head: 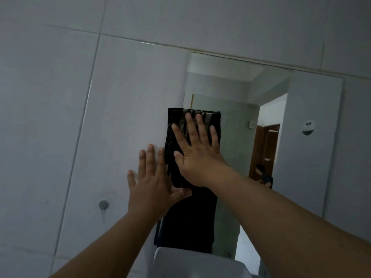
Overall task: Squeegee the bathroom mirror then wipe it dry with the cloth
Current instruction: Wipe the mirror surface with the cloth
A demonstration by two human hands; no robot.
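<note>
Up on the pale grey tiled wall hangs the large frameless rectangular bathroom mirror, and everything here is placed from it. Left of the mirror's slanted left edge the wall shows only broad tiles and thin grout lines. Just inside that edge, low on the glass, sits a small round grey metal fixing cap with a faint drip mark under it.

Further right, the left hand lies flat on the mirror's lower middle, fingers straight and spread, thumb stretched out to the right; its grip is wide and holds nothing. Its thumb reaches under the lower end of the dark, black patterned folded cloth, which lies against the glass at the mirror's centre. The right hand presses on that cloth with an open palm, fingers straight and fanned upward; its grip is also wide, pushing the cloth to the glass rather than curling round it.

Below the hands, at the mirror's bottom edge, the rim of a white ceramic basin shows. Right of the cloth the mirror reflects a lit doorway with a brown wooden door. Near the mirror's right edge sits a small round white hook with dark eye-like spots.
</note>
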